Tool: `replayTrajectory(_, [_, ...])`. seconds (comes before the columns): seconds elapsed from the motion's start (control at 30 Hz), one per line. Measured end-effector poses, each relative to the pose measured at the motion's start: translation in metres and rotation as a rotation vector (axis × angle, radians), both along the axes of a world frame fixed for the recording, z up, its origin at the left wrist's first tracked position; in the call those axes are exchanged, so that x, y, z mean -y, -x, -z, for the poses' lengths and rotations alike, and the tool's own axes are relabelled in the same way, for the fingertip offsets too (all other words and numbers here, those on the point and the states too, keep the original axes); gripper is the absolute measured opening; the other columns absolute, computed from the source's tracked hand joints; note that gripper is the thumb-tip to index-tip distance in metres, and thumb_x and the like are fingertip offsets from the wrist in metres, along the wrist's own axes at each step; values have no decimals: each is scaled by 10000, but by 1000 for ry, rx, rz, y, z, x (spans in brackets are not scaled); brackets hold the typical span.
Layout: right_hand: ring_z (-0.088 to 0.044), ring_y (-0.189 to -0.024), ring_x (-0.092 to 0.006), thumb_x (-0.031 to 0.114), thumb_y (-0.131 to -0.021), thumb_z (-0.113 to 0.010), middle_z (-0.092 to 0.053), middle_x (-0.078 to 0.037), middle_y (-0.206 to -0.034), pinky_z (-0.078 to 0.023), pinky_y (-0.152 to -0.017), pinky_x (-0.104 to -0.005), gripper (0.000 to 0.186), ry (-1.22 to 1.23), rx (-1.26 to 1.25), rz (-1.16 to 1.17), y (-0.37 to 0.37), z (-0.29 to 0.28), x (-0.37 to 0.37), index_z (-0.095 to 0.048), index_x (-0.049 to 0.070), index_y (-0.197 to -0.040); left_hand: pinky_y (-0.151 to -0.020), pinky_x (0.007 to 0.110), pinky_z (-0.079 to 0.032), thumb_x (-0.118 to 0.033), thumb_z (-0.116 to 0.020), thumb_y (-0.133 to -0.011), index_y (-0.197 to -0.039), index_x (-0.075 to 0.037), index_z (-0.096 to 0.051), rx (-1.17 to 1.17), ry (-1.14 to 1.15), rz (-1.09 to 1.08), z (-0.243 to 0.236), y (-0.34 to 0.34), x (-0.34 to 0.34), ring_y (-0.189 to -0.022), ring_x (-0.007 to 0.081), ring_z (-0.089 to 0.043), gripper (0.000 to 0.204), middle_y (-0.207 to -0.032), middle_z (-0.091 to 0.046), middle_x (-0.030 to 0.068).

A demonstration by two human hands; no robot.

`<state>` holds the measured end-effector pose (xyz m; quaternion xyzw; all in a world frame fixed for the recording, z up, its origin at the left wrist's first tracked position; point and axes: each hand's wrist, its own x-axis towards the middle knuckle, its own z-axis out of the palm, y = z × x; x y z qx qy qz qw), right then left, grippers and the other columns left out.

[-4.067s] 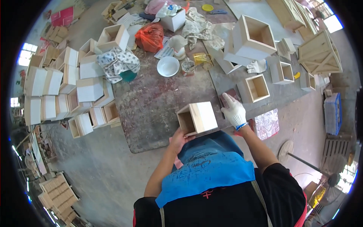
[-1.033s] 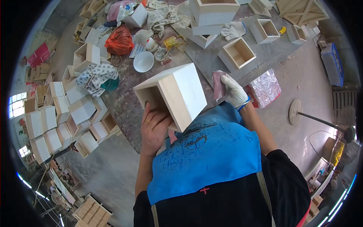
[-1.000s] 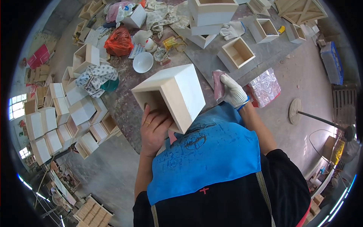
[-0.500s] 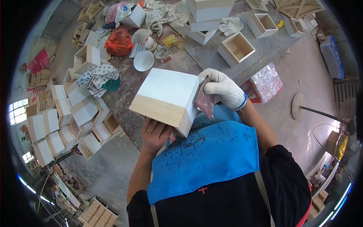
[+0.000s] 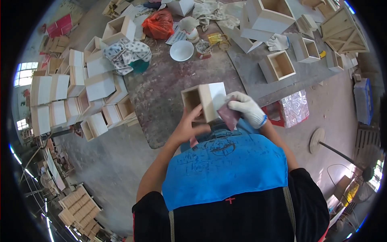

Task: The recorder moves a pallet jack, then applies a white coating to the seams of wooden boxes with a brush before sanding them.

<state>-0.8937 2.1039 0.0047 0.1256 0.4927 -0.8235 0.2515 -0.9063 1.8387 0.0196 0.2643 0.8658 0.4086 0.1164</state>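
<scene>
A small wooden box [image 5: 213, 94], part white and part bare wood, is held tilted over the front of the worktable [image 5: 151, 109], its open end facing left. My left hand [image 5: 189, 125] is on its lower left, with fingertips at the opening and thumb spread below. In my right hand [image 5: 248, 107], wearing a white knitted glove, is a folded reddish-brown sheet [image 5: 229, 117] like abrasive paper, at the box's right side. A blue apron [image 5: 223, 169] lies beneath both hands.
Several boxes [image 5: 98, 86] are stacked at left; others [image 5: 278, 66] stand at right. Behind are a white bowl [image 5: 181, 50], an orange bag [image 5: 157, 25], rags [image 5: 125, 54] and a spare glove [image 5: 277, 42]. A foil-covered package [image 5: 294, 109] and a fan stand [image 5: 316, 143] are at right.
The box was lifted and turned, and now sits farther from my body. My right hand picked up the sheet from the table and moved it left to the box. My view has shifted.
</scene>
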Motion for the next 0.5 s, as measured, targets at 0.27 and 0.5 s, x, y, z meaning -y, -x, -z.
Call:
replayTrajectory(0.27, [-632, -904, -137, 268, -919, -723, -666, -46, -1027, -519, -846, -290, 345, 122, 159, -67, -3, 13, 12, -626, 24, -1143, -1191, 637, -106, -527, -544, -976, -1350, -64, -592, 551, -168, -386, 91, -26, -13, -1150, 411, -633, 597, -1167, -702, 203])
replayTrajectory(0.5, [-664, -931, -155, 248, -959, -681, -689, -64, -1058, -549, -824, -306, 306, 192, 134, 272, -21, 55, -44, -621, 35, -1170, -1175, 671, -61, -621, -507, -936, -1262, -11, -621, 324, 518, -260, 33, 1, -47, -1111, 416, -656, 700, -1132, -703, 247])
